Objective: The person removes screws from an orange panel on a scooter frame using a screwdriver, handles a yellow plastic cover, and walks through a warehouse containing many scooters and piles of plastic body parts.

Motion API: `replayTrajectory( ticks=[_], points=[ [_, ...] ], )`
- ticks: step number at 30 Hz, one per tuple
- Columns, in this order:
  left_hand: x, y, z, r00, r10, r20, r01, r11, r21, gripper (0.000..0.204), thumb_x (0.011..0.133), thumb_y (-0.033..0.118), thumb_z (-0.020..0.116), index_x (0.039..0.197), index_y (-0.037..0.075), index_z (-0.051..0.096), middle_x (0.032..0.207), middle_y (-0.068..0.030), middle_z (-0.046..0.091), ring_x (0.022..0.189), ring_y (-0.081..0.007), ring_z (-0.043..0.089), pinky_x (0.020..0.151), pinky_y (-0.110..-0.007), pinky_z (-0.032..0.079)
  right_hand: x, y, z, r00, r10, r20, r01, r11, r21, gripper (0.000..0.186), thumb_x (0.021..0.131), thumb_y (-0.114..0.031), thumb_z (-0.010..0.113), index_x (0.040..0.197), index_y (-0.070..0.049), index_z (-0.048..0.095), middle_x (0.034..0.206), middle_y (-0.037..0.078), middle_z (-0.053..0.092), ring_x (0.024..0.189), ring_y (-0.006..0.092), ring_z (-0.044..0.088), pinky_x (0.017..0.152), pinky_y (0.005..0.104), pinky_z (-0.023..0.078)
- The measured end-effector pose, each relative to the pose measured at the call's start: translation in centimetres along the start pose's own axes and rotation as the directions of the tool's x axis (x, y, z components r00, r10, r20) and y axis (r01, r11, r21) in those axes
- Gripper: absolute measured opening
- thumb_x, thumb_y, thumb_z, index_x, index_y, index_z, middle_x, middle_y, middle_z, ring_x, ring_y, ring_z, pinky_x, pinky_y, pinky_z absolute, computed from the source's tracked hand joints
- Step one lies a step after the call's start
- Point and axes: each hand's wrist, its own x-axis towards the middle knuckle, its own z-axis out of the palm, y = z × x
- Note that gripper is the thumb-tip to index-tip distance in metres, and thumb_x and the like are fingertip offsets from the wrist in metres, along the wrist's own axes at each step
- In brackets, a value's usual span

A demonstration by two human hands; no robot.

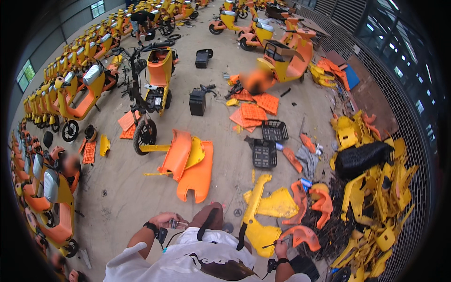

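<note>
My left hand (164,219) is closed, palm partly up, around a small silvery metal piece (175,223) beside my knee; its exact kind is too small to tell. On the right, my right hand (281,249) grips a thin dark screwdriver-like tool (268,245) that points left over a yellow plastic panel (260,235). A curved orange plastic cover (303,235) lies right beside that hand. Ahead of me, orange scooter panels (197,176) rest on the floor, with a yellow piece between them.
A partly stripped scooter (157,87) stands ahead, near a black battery box (197,103). Black crates (264,154) sit right of centre. Yellow shells (366,197) are heaped along the right wall. Parked scooters (87,91) line the left. A person (142,21) bends over farther back.
</note>
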Motion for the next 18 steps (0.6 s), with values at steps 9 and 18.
replayTrajectory(
  ticks=[9,18],
  points=[
    [16.5,19.7,2.8,0.972,0.181,0.150,-0.120,0.930,-0.346,0.020,0.087,0.003,0.053,0.105,-0.004,0.055,0.132,-0.0294,0.051,0.117,-0.0456,0.055,0.105,-0.051,0.044,23.0,-15.0,1.1,0.984,0.119,0.136,-0.137,0.982,0.132,0.039,0.100,-0.025,0.044,0.087,0.005,0.066,0.079,0.011,0.066,0.064,0.0175,0.062,0.055,0.0338,0.050],
    [21.1,40.6,7.4,0.932,0.344,0.116,-0.269,0.870,-0.413,0.030,0.085,-0.005,0.051,0.115,-0.005,0.048,0.142,-0.0314,0.038,0.127,-0.0510,0.043,0.110,-0.056,0.036,40.6,-23.7,5.2,0.946,0.215,0.242,-0.221,0.975,-0.005,0.034,0.101,-0.023,0.043,0.097,0.005,0.062,0.085,0.013,0.069,0.068,0.0240,0.067,0.056,0.0345,0.054]
  ],
)
